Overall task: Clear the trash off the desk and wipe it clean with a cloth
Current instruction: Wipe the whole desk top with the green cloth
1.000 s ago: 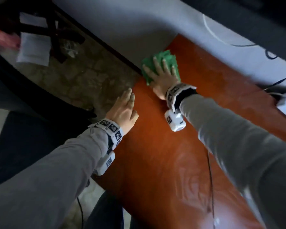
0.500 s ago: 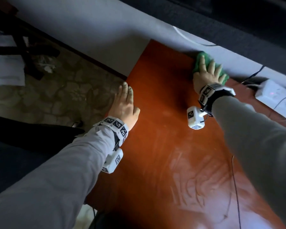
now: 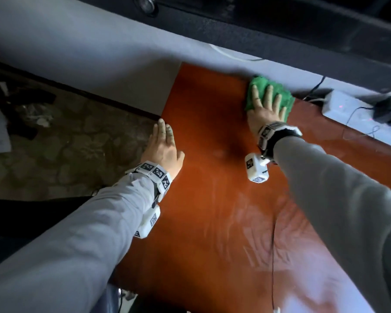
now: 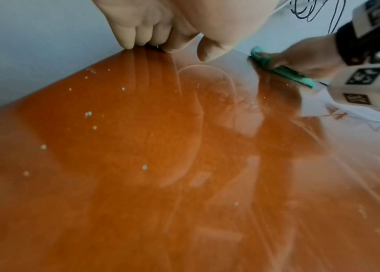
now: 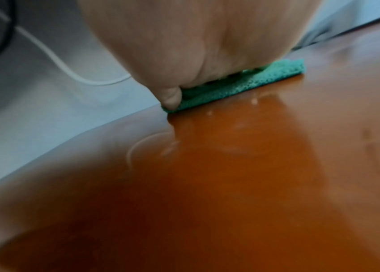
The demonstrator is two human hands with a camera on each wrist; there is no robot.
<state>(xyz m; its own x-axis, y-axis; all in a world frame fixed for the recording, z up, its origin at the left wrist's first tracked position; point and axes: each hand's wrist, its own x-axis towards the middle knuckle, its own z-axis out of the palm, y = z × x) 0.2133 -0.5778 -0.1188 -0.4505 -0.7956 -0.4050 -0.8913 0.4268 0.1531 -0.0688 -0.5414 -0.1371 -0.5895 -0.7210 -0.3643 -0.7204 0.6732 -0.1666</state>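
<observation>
A green cloth (image 3: 261, 85) lies flat on the glossy orange-brown desk (image 3: 212, 199) at its back edge by the wall. My right hand (image 3: 265, 105) presses on it, palm down, fingers spread and straight. The right wrist view shows the cloth (image 5: 242, 84) squeezed under the palm. My left hand (image 3: 161, 145) rests flat on the desk's left edge, fingers straight and together; its fingertips (image 4: 133, 42) touch the surface in the left wrist view. Small white specks (image 4: 88, 114) dot the desk near the left hand. The cloth (image 4: 284, 70) shows there too, under the right hand.
A white power strip (image 3: 348, 107) with a black adapter (image 3: 386, 109) and thin cables sits at the desk's back right. A thin black cord (image 3: 273, 256) runs across the near desk. Papers and debris lie on the patterned floor (image 3: 66, 143) to the left.
My right hand slid the cloth from the desk's back left corner rightward along the wall edge. The left hand stayed on the left edge.
</observation>
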